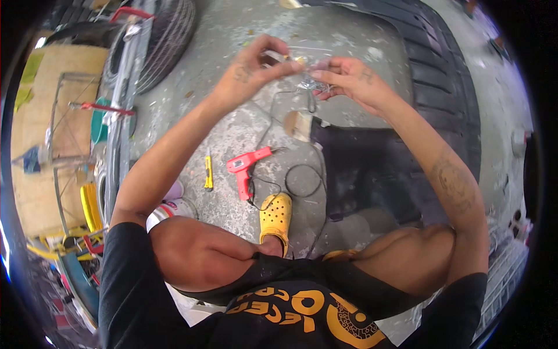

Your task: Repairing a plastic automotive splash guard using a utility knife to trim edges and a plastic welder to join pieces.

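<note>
Concrete floor below, glue gun near a yellow shoe. Left hand and right hand each pinch the small clear packet; steady, close pinches serve best.

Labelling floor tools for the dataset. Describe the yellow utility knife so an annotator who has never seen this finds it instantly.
Start at the concrete floor between the person's knees. The red glue gun lies there above the yellow clog. The utility knife is just to its left: slim, yellow, lengthwise, and with no cord.
</note>
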Demonstrator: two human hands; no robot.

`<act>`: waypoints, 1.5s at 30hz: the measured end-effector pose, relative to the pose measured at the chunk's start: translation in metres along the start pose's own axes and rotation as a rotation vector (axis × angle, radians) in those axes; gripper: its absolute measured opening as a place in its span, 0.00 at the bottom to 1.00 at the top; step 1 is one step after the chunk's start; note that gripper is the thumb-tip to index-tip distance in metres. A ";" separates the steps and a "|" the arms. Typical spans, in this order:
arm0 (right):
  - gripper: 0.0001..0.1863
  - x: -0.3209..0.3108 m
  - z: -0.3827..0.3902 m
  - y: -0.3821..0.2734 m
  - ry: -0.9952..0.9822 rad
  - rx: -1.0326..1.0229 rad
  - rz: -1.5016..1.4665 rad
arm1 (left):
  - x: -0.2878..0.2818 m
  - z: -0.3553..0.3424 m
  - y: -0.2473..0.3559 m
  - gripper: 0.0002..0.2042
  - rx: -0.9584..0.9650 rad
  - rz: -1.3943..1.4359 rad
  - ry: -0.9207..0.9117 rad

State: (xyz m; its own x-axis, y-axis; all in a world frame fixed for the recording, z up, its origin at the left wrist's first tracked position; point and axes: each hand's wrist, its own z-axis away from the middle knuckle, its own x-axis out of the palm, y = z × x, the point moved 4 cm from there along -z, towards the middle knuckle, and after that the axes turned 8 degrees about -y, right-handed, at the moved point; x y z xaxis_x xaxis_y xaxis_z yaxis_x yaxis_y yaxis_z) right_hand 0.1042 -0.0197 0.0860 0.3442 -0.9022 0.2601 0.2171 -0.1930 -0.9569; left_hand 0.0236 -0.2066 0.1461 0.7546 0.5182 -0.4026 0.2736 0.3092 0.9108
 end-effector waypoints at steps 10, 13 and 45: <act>0.20 -0.032 0.039 0.018 0.044 0.124 0.227 | 0.028 -0.040 0.001 0.12 0.165 -0.360 -0.277; 0.20 -0.038 0.037 0.024 0.037 0.112 0.298 | 0.029 -0.038 -0.014 0.13 0.128 -0.274 -0.269; 0.19 -0.048 0.075 0.028 0.388 0.018 -0.222 | 0.100 -0.066 -0.019 0.17 -0.005 0.202 -0.350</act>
State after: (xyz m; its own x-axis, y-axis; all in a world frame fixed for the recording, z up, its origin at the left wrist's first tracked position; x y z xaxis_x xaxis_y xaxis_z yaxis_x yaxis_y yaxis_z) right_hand 0.1623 0.0473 0.0562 -0.0802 -0.9183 0.3876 0.2642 -0.3945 -0.8801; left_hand 0.0544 -0.1081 0.0831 0.9507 0.2663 -0.1588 0.0964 0.2331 0.9677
